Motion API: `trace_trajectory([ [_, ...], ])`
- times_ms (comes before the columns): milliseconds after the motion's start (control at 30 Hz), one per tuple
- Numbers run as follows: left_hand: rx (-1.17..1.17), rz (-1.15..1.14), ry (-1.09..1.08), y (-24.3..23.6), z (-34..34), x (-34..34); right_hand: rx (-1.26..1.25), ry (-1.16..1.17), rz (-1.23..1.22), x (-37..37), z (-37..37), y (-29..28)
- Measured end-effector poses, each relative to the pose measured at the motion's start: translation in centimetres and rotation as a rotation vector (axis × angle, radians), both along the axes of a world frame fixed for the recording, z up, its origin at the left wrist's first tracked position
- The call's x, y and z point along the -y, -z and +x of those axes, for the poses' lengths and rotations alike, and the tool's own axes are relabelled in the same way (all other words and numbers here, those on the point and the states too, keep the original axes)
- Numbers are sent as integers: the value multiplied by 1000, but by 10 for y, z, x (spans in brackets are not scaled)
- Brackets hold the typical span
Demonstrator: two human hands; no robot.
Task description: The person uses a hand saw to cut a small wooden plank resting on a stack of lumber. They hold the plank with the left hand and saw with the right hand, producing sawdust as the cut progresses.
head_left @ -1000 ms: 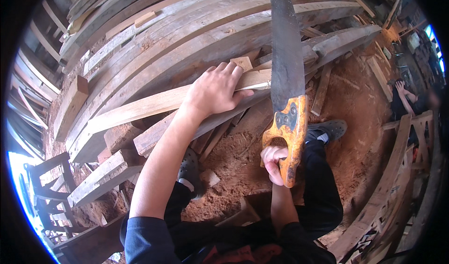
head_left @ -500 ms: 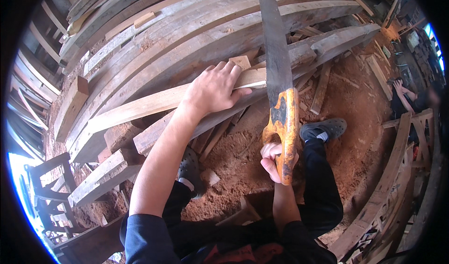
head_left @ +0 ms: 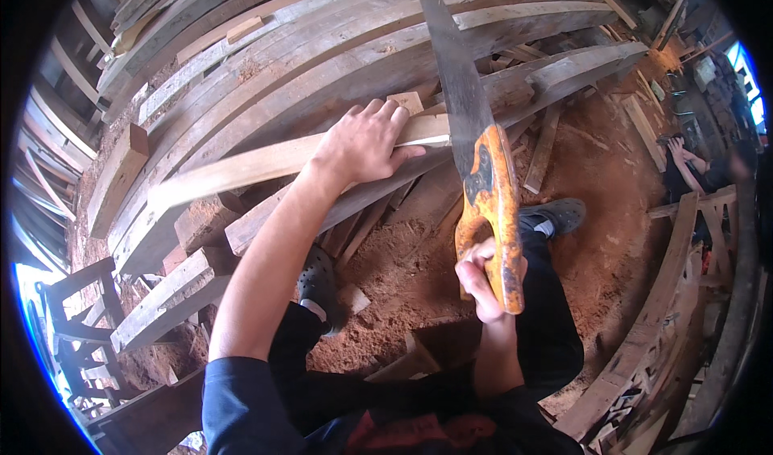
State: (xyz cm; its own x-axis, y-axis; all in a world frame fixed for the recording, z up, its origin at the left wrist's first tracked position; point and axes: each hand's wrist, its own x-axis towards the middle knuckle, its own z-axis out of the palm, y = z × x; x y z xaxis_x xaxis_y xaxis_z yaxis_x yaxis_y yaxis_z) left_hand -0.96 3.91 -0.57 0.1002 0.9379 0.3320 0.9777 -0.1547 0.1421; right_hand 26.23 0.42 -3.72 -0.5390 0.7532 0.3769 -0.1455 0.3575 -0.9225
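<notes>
On the left hand [head_left: 362, 145], the fingers [head_left: 394, 115] lie close together over a long, straight, pale wooden strip [head_left: 241, 167], the thumb along its near side, gripping it. On the right hand [head_left: 485, 282], the fingers are curled closed through the handle opening of a wide hand saw [head_left: 469, 125] with a dark grey metal blade and a worn yellow-orange handle. The blade points away from the right fingers, passing the strip's end just right of the left fingers; whether it touches wood cannot be told. Just beyond the left fingertips is a small, pale wooden block [head_left: 407, 101]; farther beyond lie long, curved-looking, grey-brown timbers [head_left: 322, 60]. Right of the right fingers, one grey clog [head_left: 560, 216] stands on reddish-brown, sawdust-strewn ground [head_left: 596, 181]. Far to their right is another person [head_left: 688, 169] in dark clothing, forearms bare
</notes>
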Motion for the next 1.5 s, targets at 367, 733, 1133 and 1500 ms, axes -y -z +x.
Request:
trace_trajectory([
  [367,20,-39,-29,0,5,-2,-109,71,-379,26,8,-40],
  [733,11,-34,-44,0,7,0,-131,176,-334,22,-12,-27],
  [1133,2,-103,-87,-2,10,2,-245,-6,-366,20,-9,-17],
  [1500,31,-122,-69,1,8,-2,-180,103,-375,11,-24,-19],
])
